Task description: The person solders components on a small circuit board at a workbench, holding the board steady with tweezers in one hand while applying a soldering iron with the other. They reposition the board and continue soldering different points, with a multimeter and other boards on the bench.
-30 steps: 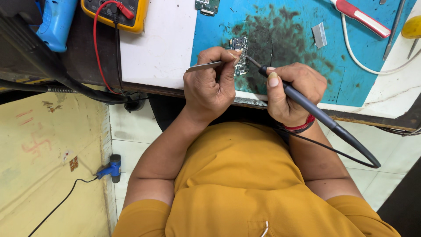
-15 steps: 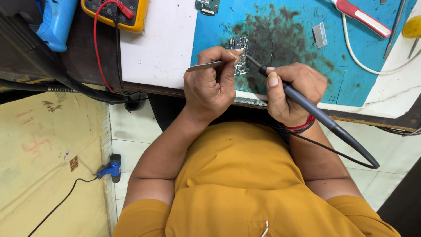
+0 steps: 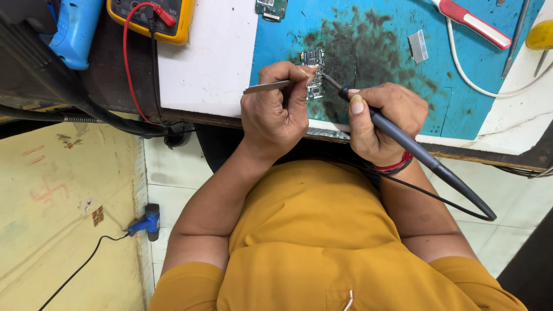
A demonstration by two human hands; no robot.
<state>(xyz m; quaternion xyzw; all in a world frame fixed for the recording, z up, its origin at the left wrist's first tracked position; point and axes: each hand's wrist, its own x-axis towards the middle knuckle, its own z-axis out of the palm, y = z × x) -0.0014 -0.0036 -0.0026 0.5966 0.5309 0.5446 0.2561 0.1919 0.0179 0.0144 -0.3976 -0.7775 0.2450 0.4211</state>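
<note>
My left hand grips metal tweezers, their points hidden behind my fingers at a small circuit board. The board lies on a blue work mat with a large dark stain. My right hand holds a black soldering iron like a pen. Its thin tip points at the right edge of the board. The iron's cable loops down past my right forearm. Both hands rest at the near edge of the bench.
A yellow multimeter with a red lead sits at the back left beside a blue tool. A second small board, a metal shield piece, a red-handled tool and a white cable lie on the mat.
</note>
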